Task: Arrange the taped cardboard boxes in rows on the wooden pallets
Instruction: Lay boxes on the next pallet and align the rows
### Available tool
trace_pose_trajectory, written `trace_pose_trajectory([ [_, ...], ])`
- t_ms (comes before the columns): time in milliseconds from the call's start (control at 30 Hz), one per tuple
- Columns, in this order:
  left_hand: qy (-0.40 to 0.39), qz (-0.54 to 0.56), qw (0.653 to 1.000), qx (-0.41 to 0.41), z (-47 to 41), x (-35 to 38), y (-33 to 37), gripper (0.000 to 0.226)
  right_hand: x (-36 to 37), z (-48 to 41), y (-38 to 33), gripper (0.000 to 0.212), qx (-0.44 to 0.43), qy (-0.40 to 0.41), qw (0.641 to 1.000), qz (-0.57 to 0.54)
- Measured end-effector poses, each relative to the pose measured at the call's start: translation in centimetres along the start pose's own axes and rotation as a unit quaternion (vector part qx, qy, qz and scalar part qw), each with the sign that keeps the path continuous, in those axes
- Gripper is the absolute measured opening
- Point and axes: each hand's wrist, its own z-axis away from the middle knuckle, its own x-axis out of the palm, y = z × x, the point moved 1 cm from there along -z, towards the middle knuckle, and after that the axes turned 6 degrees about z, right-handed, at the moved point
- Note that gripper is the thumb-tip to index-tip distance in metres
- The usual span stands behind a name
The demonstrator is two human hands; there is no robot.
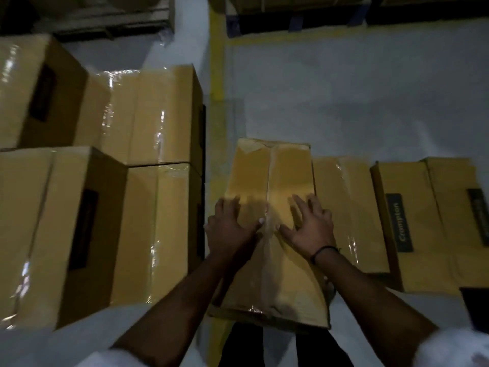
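A taped cardboard box point(270, 176) stands right in front of me on the floor, its top seam running away from me. My left hand point(232, 229) lies flat on its top, left of the seam, fingers spread. My right hand point(309, 226) lies flat to the right of the seam, a black band on its wrist. To the left, several taped boxes point(156, 115) stand in rows, two of them point(66, 221) stacked higher. The pallet under them is hidden.
Two more boxes point(352, 207) sit on the floor to the right, one marked Crompton point(412, 229). A yellow floor line point(217, 62) runs away from me. Dark pallets with goods point(299, 19) stand at the far edge. Grey floor point(357, 102) lies open beyond the boxes.
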Motion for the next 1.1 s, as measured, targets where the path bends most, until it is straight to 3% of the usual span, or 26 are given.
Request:
trace_pose_trajectory([
  [300, 0.016, -0.034, 0.999, -0.006, 11.4, -16.0, 1.0, 0.095, -5.2, 11.9, -10.2, 0.075, -0.089, 0.065, 0.992, 0.062],
  [500, 0.093, -0.006, 0.994, -0.064, 19.9, -19.2, -1.8, 0.106, -5.0, 17.3, -14.7, 0.068, -0.169, 0.075, 0.981, 0.059],
  [667, 0.108, 0.052, 0.99, -0.077, 24.5, -21.6, -5.3, 0.1, -4.6, 21.5, -17.5, 0.07, -0.223, 0.079, 0.968, 0.084],
  [867, 0.154, 0.066, 0.985, -0.045, 24.9, -26.0, -7.8, 0.084, -2.2, 24.1, -19.7, 0.07, -0.222, 0.079, 0.969, 0.076],
  [1100, 0.132, 0.084, 0.987, -0.024, 20.2, -29.8, -14.7, 0.08, 2.1, 22.9, -26.7, 0.068, -0.184, 0.082, 0.976, 0.077],
])
